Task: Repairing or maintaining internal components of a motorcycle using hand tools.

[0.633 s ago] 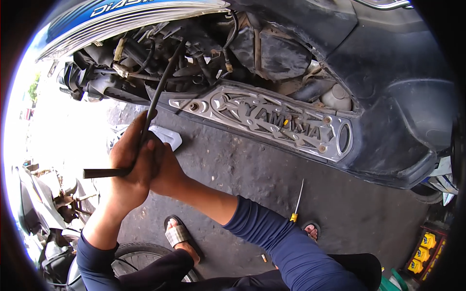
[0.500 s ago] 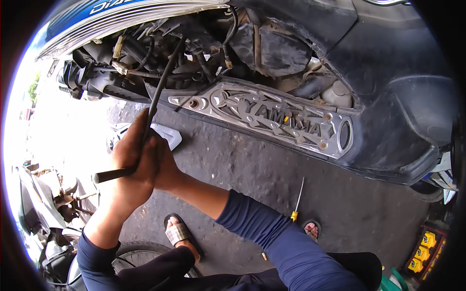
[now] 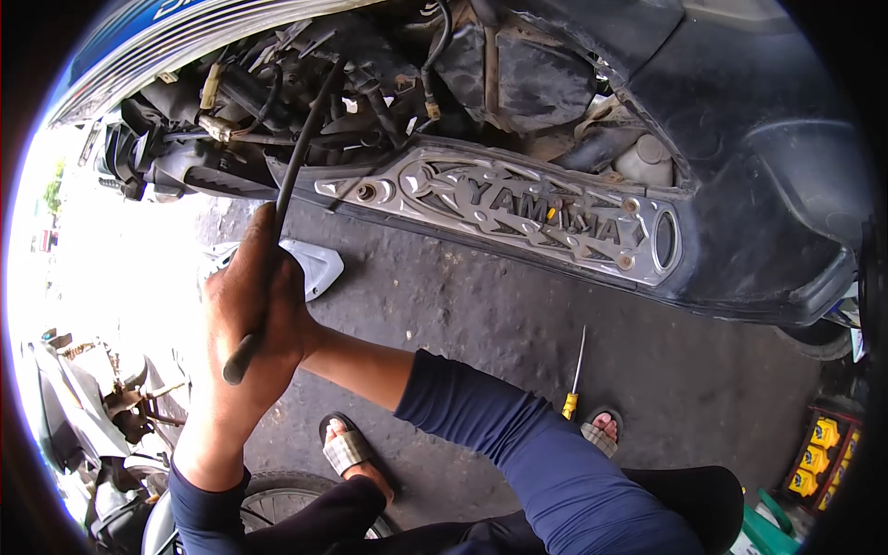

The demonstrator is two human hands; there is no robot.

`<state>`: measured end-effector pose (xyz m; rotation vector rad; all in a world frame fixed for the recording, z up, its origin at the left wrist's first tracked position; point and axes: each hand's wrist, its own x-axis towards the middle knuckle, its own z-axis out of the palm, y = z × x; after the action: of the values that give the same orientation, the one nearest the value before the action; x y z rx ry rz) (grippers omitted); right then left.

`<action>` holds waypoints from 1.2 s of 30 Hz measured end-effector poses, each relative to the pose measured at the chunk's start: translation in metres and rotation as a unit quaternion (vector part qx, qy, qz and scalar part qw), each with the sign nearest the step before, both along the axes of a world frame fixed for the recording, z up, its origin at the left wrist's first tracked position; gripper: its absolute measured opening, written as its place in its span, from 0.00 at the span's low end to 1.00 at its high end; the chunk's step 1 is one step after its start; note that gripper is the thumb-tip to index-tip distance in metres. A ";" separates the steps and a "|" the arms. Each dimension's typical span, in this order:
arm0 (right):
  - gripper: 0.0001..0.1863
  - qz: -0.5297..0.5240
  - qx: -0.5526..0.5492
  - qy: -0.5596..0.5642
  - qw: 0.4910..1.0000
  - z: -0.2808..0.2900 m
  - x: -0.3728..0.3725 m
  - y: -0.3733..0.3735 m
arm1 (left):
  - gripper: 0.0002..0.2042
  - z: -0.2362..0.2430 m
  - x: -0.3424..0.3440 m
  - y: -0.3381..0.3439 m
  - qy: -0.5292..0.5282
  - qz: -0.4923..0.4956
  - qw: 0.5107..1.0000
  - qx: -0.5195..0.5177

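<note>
Both my hands are closed together around a long dark metal bar [image 3: 302, 157]. My left hand [image 3: 239, 301] and my right hand [image 3: 289, 301] overlap, so some fingers are hidden. The bar's blunt lower end sticks out below the grip, over my left wrist. Its upper end reaches in among the exposed hoses and connectors of a scooter [image 3: 768, 222] whose cover is off there. Whether the tip touches or hooks a part I cannot tell. Beside the bar runs the scooter's silver footboard plate [image 3: 546, 217], with small loose pieces lying on it.
On the dark floor lies a yellow-handled screwdriver [image 3: 571, 402] near a sandalled foot [image 3: 603, 427]. Past my hands rests a pale plastic panel [image 3: 316, 268]. Another motorcycle [image 3: 88, 398] stands at left, a wheel [image 3: 282, 499] below. Yellow packs fill a box [image 3: 803, 504] at lower right.
The bar's lower end has swung down and to the right, so the bar stands steeper in the view. Both hands have turned with it and keep their grip. The whole view has shifted slightly.
</note>
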<state>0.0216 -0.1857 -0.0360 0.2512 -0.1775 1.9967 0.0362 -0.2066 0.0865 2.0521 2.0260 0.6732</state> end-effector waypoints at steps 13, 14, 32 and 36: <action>0.40 0.010 0.194 -0.321 0.927 0.019 0.149 0.024 | 0.22 -0.025 0.019 -0.024 -0.553 0.080 0.829 0.016; 0.37 0.019 0.188 -0.338 0.922 0.026 0.150 0.029 | 0.22 -0.026 0.029 -0.021 -0.552 0.107 0.826 0.045; 0.10 0.061 0.169 -0.452 0.874 0.060 0.117 0.008 | 0.22 -0.039 0.036 -0.049 -0.463 0.133 0.863 0.150; 0.08 0.085 0.206 -0.498 0.838 0.055 0.126 -0.009 | 0.21 -0.057 0.045 -0.068 -0.510 0.191 0.821 0.169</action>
<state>0.1477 -0.1942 0.0194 -0.5597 -1.2928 2.0647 0.0817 -0.2743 0.0298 0.9106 1.6429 1.8136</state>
